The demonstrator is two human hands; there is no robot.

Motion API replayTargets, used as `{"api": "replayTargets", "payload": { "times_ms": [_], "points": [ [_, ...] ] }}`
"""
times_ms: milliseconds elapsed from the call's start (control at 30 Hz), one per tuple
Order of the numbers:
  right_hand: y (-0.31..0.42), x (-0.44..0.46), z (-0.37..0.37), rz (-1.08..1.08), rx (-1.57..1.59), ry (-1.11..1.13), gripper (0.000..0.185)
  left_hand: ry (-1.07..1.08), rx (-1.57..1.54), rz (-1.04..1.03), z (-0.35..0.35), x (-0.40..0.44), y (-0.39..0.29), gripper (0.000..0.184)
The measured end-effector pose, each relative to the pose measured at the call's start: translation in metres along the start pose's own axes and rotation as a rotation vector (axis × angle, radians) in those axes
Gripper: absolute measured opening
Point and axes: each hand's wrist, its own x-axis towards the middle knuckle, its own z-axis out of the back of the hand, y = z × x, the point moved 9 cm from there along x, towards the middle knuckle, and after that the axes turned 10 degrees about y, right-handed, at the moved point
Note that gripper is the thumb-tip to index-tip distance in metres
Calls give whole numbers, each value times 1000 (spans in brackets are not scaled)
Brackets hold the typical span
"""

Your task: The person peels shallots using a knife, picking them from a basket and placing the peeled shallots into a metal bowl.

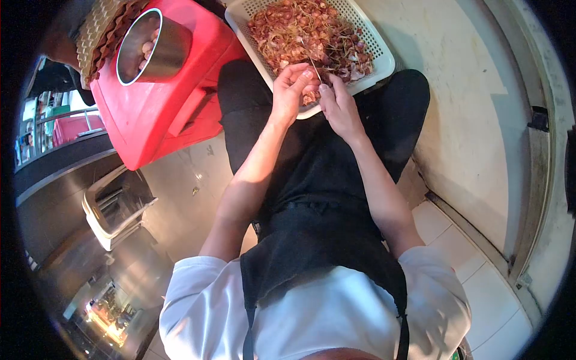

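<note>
A white perforated plastic basket (384, 59) rests at my knees, filled with reddish shallots and loose dry skins (300, 33). Over its near edge, my left hand (291, 93) is closed in a pinch, thumb against fingers. What it pinches is small and mostly hidden by the fingertips. Close on the right, my right hand (342, 109) is closed around a small knife (316, 67), whose thin blade points up and left toward the left fingertips. The knife's handle is hidden in the hand.
On the left a red plastic box (144, 129) carries a steel pot (171, 57) with several peeled bulbs (147, 49) inside. Corrugated egg trays (105, 33) stand behind it. A pale chair-like frame (99, 210) is farther left. A light wall or door panel (480, 120) bounds the right.
</note>
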Motion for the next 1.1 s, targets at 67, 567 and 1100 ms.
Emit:
{"api": "replayTargets", "payload": {
  "times_ms": [67, 567, 1100],
  "points": [
    [3, -1, 0, -2, -27, -2, 40, 0, -29, 2, 0, 0, 0, 24],
    [24, -11, 3, 72, -221, -53, 42, -22, -41, 35, 2, 0, 1, 22],
    [31, -8, 7, 37, -221, -45, 31, 10, 121, 34, -4, -2, -4, 23]
  ]
}}
